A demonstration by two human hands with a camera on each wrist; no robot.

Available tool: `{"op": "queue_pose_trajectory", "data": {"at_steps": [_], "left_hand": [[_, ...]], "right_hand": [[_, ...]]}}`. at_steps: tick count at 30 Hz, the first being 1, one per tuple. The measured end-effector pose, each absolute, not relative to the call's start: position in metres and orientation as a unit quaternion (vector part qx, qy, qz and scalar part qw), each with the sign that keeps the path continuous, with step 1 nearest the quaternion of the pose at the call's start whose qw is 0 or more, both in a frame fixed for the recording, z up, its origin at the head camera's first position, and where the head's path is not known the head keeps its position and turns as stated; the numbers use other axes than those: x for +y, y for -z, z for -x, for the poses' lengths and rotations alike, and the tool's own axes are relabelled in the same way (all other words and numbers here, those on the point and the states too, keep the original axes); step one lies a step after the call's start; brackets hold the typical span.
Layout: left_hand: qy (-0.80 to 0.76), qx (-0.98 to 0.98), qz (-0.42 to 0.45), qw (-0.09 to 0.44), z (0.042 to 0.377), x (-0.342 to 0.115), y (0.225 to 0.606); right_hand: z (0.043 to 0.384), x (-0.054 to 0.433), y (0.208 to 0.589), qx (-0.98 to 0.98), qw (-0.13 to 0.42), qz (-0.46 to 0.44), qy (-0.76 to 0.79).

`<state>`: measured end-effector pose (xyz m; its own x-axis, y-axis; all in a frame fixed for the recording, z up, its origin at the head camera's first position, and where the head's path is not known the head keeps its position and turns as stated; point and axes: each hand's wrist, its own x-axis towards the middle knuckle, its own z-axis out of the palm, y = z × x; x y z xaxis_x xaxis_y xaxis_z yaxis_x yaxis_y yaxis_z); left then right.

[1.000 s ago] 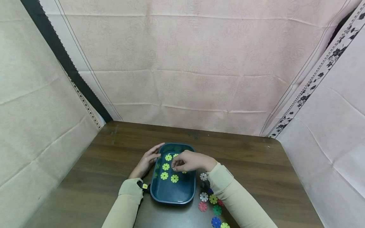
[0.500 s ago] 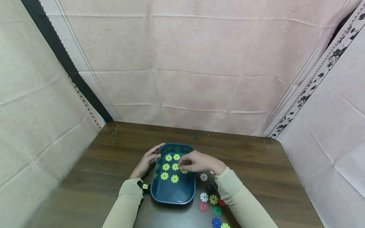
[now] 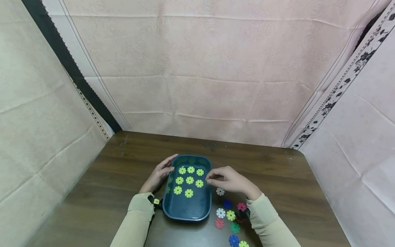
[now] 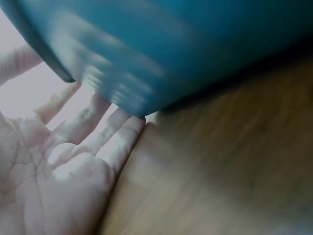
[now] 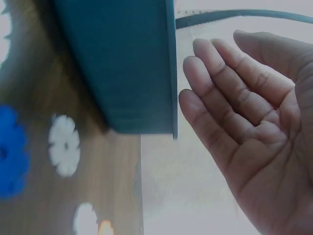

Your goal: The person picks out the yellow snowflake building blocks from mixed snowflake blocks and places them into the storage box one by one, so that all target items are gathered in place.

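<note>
A dark blue-green tray (image 3: 187,214) stands on the table, holding several yellow-green flower-shaped discs (image 3: 189,180) in rows of three and two. My left hand (image 3: 157,176) rests at its left side in the head view. In the left wrist view, the left fingers (image 4: 80,120) lie straight against the tray's outer wall (image 4: 161,54), with the thumb at the rim. Beside the tray's right rim hovers my right hand (image 3: 231,180). Seen from the right wrist, its fingers (image 5: 234,98) are relaxed, with nothing between them.
More flower-shaped discs lie right of the tray: white (image 3: 220,213), blue (image 3: 234,240), green (image 3: 235,227), pink (image 3: 219,223) and yellow-green (image 3: 230,215). Some sit under the right wrist and sleeve. Pale cloth (image 3: 203,68) hangs behind the table (image 3: 256,154) and along both sides.
My right hand has moved right, from over the tray's middle to beyond its right rim, uncovering the yellow-green discs below. The left hand and the tray have stayed put.
</note>
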<state>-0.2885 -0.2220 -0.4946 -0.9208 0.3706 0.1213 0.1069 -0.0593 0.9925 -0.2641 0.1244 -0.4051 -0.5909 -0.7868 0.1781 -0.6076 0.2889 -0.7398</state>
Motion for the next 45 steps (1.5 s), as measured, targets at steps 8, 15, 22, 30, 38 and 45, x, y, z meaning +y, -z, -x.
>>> {"op": "queue_pose_trajectory", "data": {"at_steps": [8, 15, 22, 30, 38, 45], "left_hand": [[-0.703, 0.674, -0.210, 0.086, 0.298, -0.227, 0.487], [-0.701, 0.679, -0.198, 0.086, 0.295, -0.225, 0.488], [-0.695, 0.687, -0.196, 0.084, 0.293, -0.223, 0.490], [-0.697, 0.687, -0.183, 0.091, 0.290, -0.221, 0.492], [-0.697, 0.686, -0.184, 0.100, 0.288, -0.220, 0.495], [-0.698, 0.687, -0.177, 0.096, 0.287, -0.220, 0.494]], "right_hand": [[0.260, 0.166, 0.410, 0.817, 0.075, 0.375, 0.432], [0.247, 0.190, 0.443, 0.820, 0.075, 0.345, 0.451], [0.220, 0.199, 0.471, 0.825, 0.086, 0.325, 0.454], [0.200, 0.202, 0.490, 0.824, 0.013, 0.377, 0.423], [0.192, 0.202, 0.494, 0.842, 0.032, 0.373, 0.388], [0.193, 0.198, 0.495, 0.846, 0.030, 0.368, 0.386]]}}
